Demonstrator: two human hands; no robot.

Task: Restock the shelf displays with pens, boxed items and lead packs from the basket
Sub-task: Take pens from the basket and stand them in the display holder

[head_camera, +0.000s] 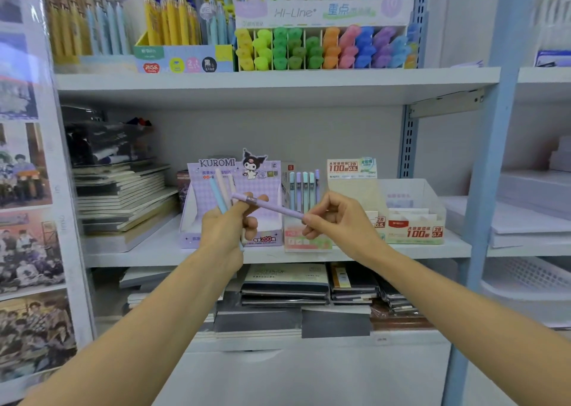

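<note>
Pinching purple pen (272, 206): right hand (336, 217); left hand (227, 224) fisted round pen bunch (222, 195), forearms raised.

Lilac pen (272, 208) slants across purple Kuromi box (266, 186).

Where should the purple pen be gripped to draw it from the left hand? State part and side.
Put the grip on the bare right end of the purple pen, coming from the right, where the right hand pinches it. The barrel lies nearly level; its left end sits among the fingers of the left hand, which holds other pens.
</note>
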